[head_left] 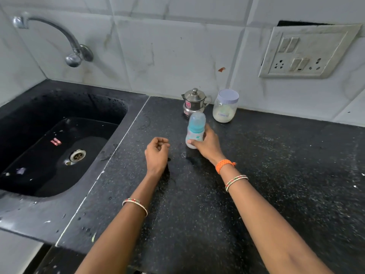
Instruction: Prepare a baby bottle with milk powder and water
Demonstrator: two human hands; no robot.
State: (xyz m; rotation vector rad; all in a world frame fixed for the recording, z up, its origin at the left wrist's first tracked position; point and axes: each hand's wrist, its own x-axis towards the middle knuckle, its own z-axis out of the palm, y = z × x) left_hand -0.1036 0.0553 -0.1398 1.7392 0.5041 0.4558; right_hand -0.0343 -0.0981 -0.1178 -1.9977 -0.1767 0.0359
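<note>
Between the two hands and slightly beyond them, the baby bottle (pixel 195 130) stands on the black speckled counter (pixel 276 175). Its long axis is close to vertical, with a slight tilt. The capped end points up and away from the person; the base points down to the counter. A clear domed cap covers the top, a teal collar sits under it, and the lower body is pale and translucent. Whether the base rests fully on the counter cannot be told.

The right hand (pixel 209 144) holds the bottle by its lower body. The thumb lies across the front near the base and the fingers wrap around the far side. An orange thread band and a beaded bangle sit on this wrist and forearm.

The left hand (pixel 157 152) is near the bottle, on its left, and does not touch it. The fingers are curled loosely into the palm and hold nothing. A beaded bangle sits further down this forearm.

Beyond the right hand, against the tiled wall, a small steel pot (pixel 194 102) with a knobbed lid stands just behind the bottle. A clear jar (pixel 225 106) with a pale lid stands to the right of the pot; white powder fills its lower part.

Left of the left hand, a black sink (pixel 55 139) is set into the counter, with a wall tap (pixel 59 38) above it. Far beyond the right hand, a switch and socket plate (pixel 306 54) is fixed to the wall.
</note>
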